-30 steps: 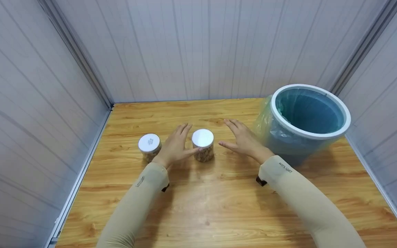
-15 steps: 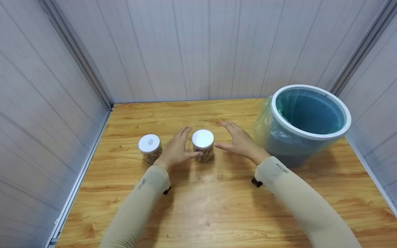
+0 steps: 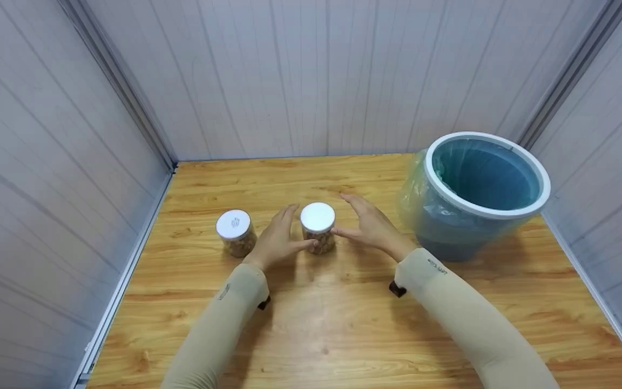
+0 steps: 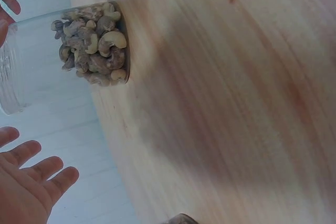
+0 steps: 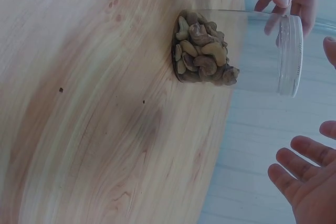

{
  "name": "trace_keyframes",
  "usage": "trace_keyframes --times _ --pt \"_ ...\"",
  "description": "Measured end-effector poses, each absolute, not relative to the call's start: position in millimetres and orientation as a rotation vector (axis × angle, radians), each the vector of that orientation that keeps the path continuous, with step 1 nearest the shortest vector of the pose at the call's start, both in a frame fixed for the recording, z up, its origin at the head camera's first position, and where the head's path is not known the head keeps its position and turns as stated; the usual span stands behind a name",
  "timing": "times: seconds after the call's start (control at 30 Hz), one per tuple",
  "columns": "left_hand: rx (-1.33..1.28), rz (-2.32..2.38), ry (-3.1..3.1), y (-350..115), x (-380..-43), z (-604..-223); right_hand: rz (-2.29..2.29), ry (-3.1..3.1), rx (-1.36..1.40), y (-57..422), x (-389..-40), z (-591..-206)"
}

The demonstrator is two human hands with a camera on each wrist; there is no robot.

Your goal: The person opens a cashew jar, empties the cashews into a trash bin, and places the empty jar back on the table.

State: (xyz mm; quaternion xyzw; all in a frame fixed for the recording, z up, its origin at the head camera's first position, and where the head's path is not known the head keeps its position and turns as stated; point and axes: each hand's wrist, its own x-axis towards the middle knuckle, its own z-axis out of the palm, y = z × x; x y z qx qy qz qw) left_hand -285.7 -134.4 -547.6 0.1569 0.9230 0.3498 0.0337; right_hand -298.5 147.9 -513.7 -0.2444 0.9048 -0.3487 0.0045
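Jar [image 3: 318,228]: upright on the counter [image 3: 322,335], between left grip [image 3: 275,237] and right grip [image 3: 373,224]. Both are spread wide, nothing grasped; contact cannot be determined. Jar is clear, lid [image 3: 317,216] white, cashews [image 5: 205,56] at bottom. Jar's left: second jar [image 3: 235,226]. Jar's right: bin [image 3: 497,214].

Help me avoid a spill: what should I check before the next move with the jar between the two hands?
1. Jar upright on the table: ok.
2. Lid on: ok.
3. Lid screwed tight: cannot tell.
4. Left hand and right hand on opposite sides of the jar: ok.
5. Firm grip: not ok; neither hand is wrapped round it.
6. Other jar upright and apart from the first: ok.
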Motion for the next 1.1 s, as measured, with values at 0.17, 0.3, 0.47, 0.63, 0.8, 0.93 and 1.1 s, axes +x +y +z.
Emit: trace_keyframes --times 0.17,0.3,0.47,0.63,0.8,0.93,1.1 --pt "0.468 1.075 2.847 -134 -286 -551 -1.097 2.817 -0.751 146 -298 -517" --pt "0.443 1.087 2.845 -134 -286 -553 -1.1 2.794 -0.724 144 -299 -518" --pt "0.44 1.101 2.842 -134 -286 -555 -1.109 2.771 -0.701 142 -300 -519" --pt "0.454 1.143 2.822 -132 -286 -558 -1.123 2.763 -0.685 139 -299 -520" --pt "0.479 1.173 2.808 -131 -285 -561 -1.135 2.744 -0.68 136 -300 -519" --pt "0.496 1.194 2.799 -130 -284 -563 -1.141 2.725 -0.663 133 -301 -519" --pt "0.493 1.225 2.78 -129 -284 -565 -1.162 2.705 -0.66 129 -303 -519"
